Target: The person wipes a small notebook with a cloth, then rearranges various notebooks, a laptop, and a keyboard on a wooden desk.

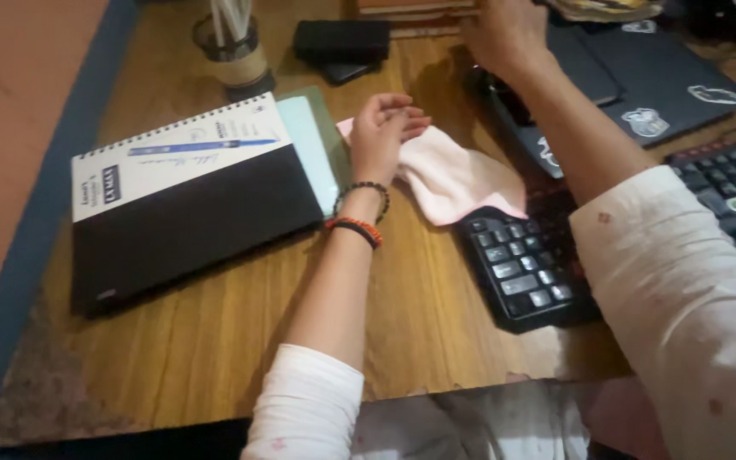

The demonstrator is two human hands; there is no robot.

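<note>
The wooden desk (215, 341) carries the most clutter along its far edge and right side, where a black keyboard (521, 273) sits angled with its upper end under a pink cloth (453, 175). A large spiral-bound notebook (181, 196) lies just left of the cloth, with a blue pen (202, 146) on its white cover. The left hand (385, 132) rests on the cloth's left corner, palm up, fingers loosely curled and half open, pinning the fabric rather than gripping it. The right hand (504, 34) reaches well past the cloth toward the far edge, near a stack of books (419, 13) and a dark laptop (641, 85); it is cut by the frame, so I cannot tell whether it holds anything. The risk, as I judge it, is the right forearm dragging the cloth or pressing keys, since it crosses directly above both.
</note>
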